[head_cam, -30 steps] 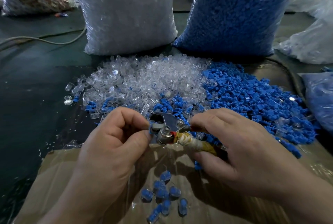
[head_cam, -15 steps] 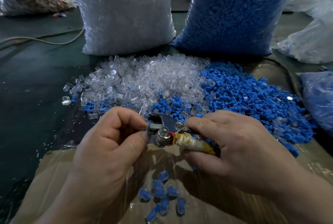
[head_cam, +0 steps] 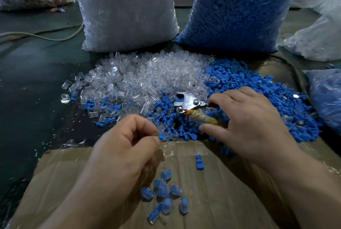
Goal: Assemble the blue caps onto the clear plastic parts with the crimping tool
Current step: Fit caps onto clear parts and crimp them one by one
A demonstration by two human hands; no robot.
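Left hand point(head_cam: 127, 147) curled tight, thumb and forefinger pinched on a small blue cap piece point(head_cam: 162, 136) just above the edge of the cardboard sheet point(head_cam: 60, 171). Right hand point(head_cam: 247, 123) is wrapped around the crimping tool point(head_cam: 191, 106) by its cloth-bound handle, metal jaws standing apart over the mixed parts. Ahead on the table point(head_cam: 27, 85) sits the heap of clear plastic parts point(head_cam: 144, 77), and the heap of blue caps point(head_cam: 258, 88) touches its right side. Assembled pieces point(head_cam: 164, 193) lie clustered on the cardboard near the left wrist, and one blue piece point(head_cam: 199, 162) lies apart between the hands. Two big sacks stand behind, one clear point(head_cam: 125, 11), one blue point(head_cam: 239, 11)
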